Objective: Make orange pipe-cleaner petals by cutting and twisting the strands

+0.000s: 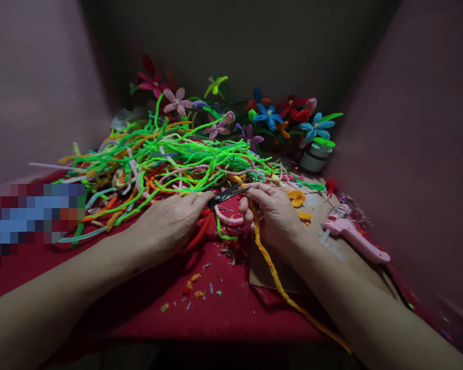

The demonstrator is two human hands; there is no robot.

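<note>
Orange-yellow fuzzy wire stem, long and slightly kinked (270, 264): it hangs from your right hand (272, 205), passing over the cardboard and running down beside your right forearm. Your right thumb and fingertips pinch it near its upper end, remaining fingers curled.

Your left hand (170, 221) is closed around a pair of dark metal scissors (226, 196), grip mostly hidden by your fingers. The 2 slim blades are parted and point toward your right fingertips, at the upper part of the stem; cannot tell whether they touch it. Below your left hand shows a smooth orange-red curved band (200, 232); cannot tell whether it belongs to the scissors.

Textures: beyond both hands, a tangled heap of fuzzy, bendable stems (185, 149), mostly neon green, with orange, white, pink and pale blue strands. Underneath, a matte dark red cloth (200, 324), scattered with tiny coloured clippings (195, 279). At right, a flat brown cardboard sheet (260, 273) bears a looped orange fuzzy piece (296, 198) and a smooth pink plastic glue gun (345, 234).

Containers: 1 squat, pale jar with a dark band (315, 158) at back right; contents not visible. Plush-petalled flowers in blue, pink, red and purple (269, 117) stand behind the heap; their bases are hidden.
</note>
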